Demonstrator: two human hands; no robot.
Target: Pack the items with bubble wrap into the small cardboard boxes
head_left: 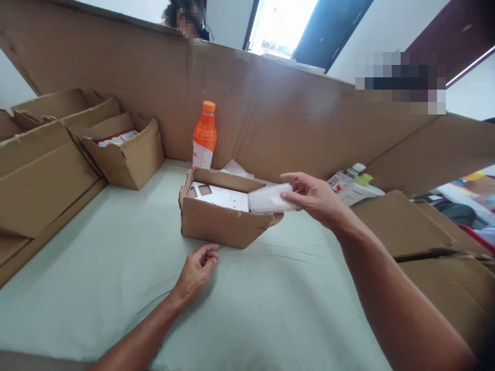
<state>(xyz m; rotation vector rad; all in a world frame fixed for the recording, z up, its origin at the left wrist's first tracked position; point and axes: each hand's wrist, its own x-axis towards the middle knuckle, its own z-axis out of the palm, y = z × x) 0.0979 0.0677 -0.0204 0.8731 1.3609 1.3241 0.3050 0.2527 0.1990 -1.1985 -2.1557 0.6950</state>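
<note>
My right hand (311, 198) grips a bubble-wrapped packet (270, 199) between thumb and fingers, at the right end of a small open cardboard box (224, 224). The packet's left end lies over the box's opening, against a white printed carton (222, 197) inside. Whether the packet rests on the box's bottom is hidden. On the green cloth in front of the box lies my left hand (199, 268). Its fingers are loosely curled, the thumb a little apart, and nothing shows in them.
An orange-capped bottle (204, 134) stands behind the box, near a cardboard wall (301, 123). Cardboard bins (133, 154) line the left, one holding packets. To the right are white bottles (353, 185) and more cardboard boxes (402, 224). A person's head shows beyond the wall.
</note>
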